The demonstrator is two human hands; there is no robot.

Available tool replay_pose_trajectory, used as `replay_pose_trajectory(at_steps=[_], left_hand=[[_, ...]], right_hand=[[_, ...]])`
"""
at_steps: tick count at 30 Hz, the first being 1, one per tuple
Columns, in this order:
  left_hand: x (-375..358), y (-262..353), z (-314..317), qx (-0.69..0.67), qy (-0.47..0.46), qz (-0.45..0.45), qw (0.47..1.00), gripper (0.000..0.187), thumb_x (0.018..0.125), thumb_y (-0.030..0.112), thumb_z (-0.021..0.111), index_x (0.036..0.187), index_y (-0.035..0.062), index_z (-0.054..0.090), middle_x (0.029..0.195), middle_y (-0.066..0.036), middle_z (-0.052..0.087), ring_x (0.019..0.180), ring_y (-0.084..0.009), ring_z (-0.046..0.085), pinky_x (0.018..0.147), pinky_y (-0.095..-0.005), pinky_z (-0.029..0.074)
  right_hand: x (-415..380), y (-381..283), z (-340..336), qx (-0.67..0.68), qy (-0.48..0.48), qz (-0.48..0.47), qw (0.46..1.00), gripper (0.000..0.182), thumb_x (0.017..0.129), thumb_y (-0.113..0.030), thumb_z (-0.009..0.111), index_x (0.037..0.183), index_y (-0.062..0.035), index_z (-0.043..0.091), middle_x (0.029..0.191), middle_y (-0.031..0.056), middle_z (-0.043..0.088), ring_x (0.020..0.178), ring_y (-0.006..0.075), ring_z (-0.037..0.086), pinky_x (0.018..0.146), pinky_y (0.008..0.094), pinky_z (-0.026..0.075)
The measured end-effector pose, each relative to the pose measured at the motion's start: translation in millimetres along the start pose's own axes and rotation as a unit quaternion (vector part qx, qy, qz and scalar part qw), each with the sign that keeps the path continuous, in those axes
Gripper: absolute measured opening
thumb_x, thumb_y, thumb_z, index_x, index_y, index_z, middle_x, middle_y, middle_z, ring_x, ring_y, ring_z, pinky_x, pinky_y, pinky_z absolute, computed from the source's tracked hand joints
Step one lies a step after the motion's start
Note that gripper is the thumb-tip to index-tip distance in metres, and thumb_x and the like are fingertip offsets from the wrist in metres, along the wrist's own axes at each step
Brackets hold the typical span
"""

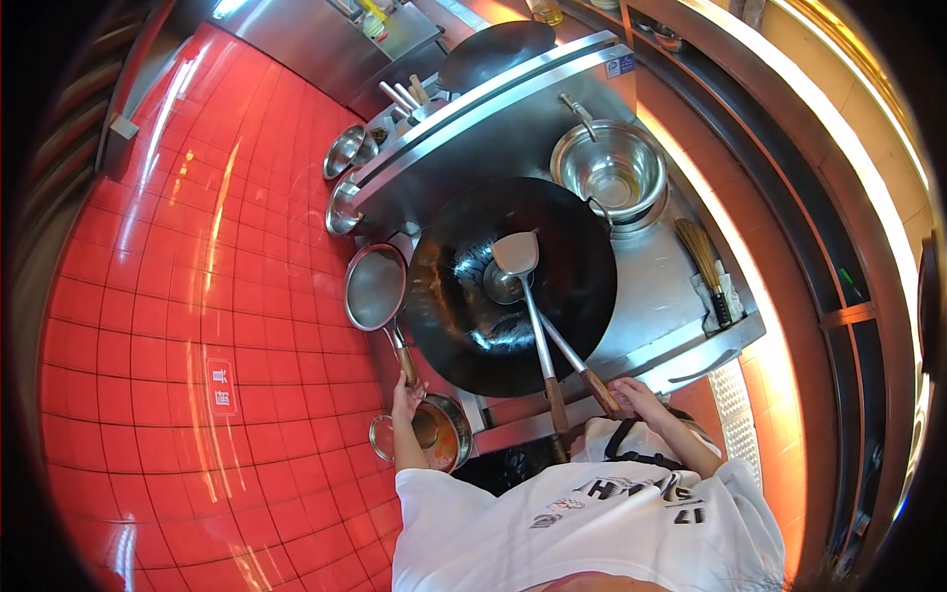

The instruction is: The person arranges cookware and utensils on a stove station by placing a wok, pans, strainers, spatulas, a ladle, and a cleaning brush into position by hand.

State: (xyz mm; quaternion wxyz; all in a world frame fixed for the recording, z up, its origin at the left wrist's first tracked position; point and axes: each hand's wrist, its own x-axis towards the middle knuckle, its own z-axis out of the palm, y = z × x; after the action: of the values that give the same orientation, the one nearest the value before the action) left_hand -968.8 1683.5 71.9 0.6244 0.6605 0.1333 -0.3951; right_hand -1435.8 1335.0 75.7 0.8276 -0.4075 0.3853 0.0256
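A large dark wok [449, 335] sits on the steel stove. Inside it rest a spatula [516, 254] and a round ladle [501, 284], their wooden-ended handles crossing toward the wearer. My left hand [407, 397] is closed round the wooden handle of a mesh strainer [376, 287], which hangs left of the wok. On the right, my right hand [632, 397] is closed at the end of the ladle's wooden handle. The spatula's handle lies just left of it, touched by neither hand.
Steel bowls [614, 176] stand behind the wok on the right, near a bamboo brush [700, 252]. A pot [446, 432] with orange-brown contents is beside my left forearm. Another wok [493, 54] sits beyond the steel splashback [464, 148]. Red tiles [197, 326] cover the left side.
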Motion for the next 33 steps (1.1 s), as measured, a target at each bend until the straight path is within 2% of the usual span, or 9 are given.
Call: replay_pose_trajectory(at_steps=[1,3,10,15,22,26,29,31,33], left_hand=[[-3.4,-1.4,3.1,0.003,-0.005,0.000,1.000,0.043,0.085,0.052,0.051,0.095,0.0101,0.051,0.081,-0.004,0.056,0.078,-0.0216,0.061,0.062,-0.0283,0.049],[-14.8,-4.4,11.2,-0.041,0.043,-0.026,0.998,0.042,0.084,0.051,0.054,0.093,0.0091,0.051,0.084,-0.005,0.057,0.084,-0.0229,0.060,0.074,-0.0309,0.048],[-19.5,-17.2,18.1,-0.095,0.012,0.026,0.995,0.039,0.085,0.047,0.055,0.087,0.0078,0.052,0.081,-0.005,0.057,0.081,-0.0227,0.059,0.075,-0.0322,0.048],[-10.2,-18.5,11.0,-0.088,0.071,0.019,0.993,0.035,0.085,0.043,0.057,0.085,0.0089,0.052,0.072,-0.003,0.055,0.075,-0.0227,0.059,0.072,-0.0321,0.048],[-7.9,-19.1,17.9,-0.102,0.134,0.018,0.985,0.035,0.084,0.043,0.058,0.091,0.0086,0.055,0.074,-0.003,0.056,0.067,-0.0211,0.060,0.060,-0.0280,0.049],[-3.8,-20.9,13.3,-0.107,0.129,0.015,0.986,0.033,0.084,0.041,0.060,0.091,0.0087,0.056,0.078,-0.004,0.058,0.067,-0.0202,0.060,0.057,-0.0274,0.050],[4.3,-25.0,11.9,-0.078,0.142,0.042,0.986,0.033,0.083,0.039,0.062,0.093,0.0088,0.056,0.077,-0.003,0.060,0.067,-0.0196,0.061,0.057,-0.0264,0.050],[5.6,-29.1,24.2,-0.130,0.197,0.113,0.965,0.032,0.083,0.037,0.063,0.092,0.0070,0.057,0.077,-0.005,0.059,0.062,-0.0185,0.060,0.050,-0.0242,0.050],[-1.1,-27.5,28.6,-0.109,0.217,0.098,0.965,0.032,0.082,0.036,0.064,0.093,0.0060,0.057,0.078,-0.005,0.059,0.060,-0.0181,0.060,0.049,-0.0238,0.049]], right_hand=[[-0.4,-0.4,-0.7,0.003,0.004,-0.002,1.000,0.029,0.093,-0.029,0.047,0.108,-0.0057,0.056,0.092,0.0030,0.061,0.079,0.0094,0.057,0.072,0.0225,0.047],[-0.1,-0.1,-2.2,0.018,0.001,-0.003,1.000,0.030,0.093,-0.028,0.047,0.109,-0.0042,0.055,0.094,0.0044,0.060,0.079,0.0099,0.058,0.071,0.0220,0.048],[4.2,6.5,-11.3,0.010,0.006,-0.009,1.000,0.031,0.093,-0.030,0.047,0.111,-0.0062,0.054,0.094,0.0039,0.062,0.081,0.0097,0.059,0.074,0.0233,0.048],[1.6,3.1,-12.1,0.003,-0.006,-0.016,1.000,0.033,0.093,-0.029,0.045,0.113,-0.0040,0.053,0.097,0.0049,0.060,0.083,0.0107,0.058,0.076,0.0248,0.046],[0.9,3.4,-16.4,0.005,-0.001,-0.028,1.000,0.032,0.093,-0.029,0.045,0.111,-0.0038,0.054,0.096,0.0054,0.060,0.083,0.0113,0.058,0.076,0.0248,0.047],[0.0,3.5,-20.4,0.011,0.001,-0.035,0.999,0.032,0.092,-0.029,0.046,0.110,-0.0038,0.054,0.095,0.0055,0.060,0.083,0.0115,0.058,0.076,0.0246,0.047],[1.9,4.1,-23.6,0.011,-0.003,-0.041,0.999,0.032,0.092,-0.029,0.046,0.110,-0.0039,0.054,0.094,0.0052,0.060,0.083,0.0115,0.058,0.076,0.0244,0.047],[1.9,3.9,-25.2,0.011,-0.004,-0.045,0.999,0.032,0.092,-0.029,0.046,0.110,-0.0041,0.054,0.094,0.0050,0.060,0.083,0.0114,0.058,0.077,0.0244,0.047],[1.9,3.3,-25.8,0.002,-0.001,-0.039,0.999,0.032,0.092,-0.030,0.046,0.110,-0.0043,0.054,0.095,0.0049,0.060,0.084,0.0116,0.058,0.077,0.0249,0.047]])
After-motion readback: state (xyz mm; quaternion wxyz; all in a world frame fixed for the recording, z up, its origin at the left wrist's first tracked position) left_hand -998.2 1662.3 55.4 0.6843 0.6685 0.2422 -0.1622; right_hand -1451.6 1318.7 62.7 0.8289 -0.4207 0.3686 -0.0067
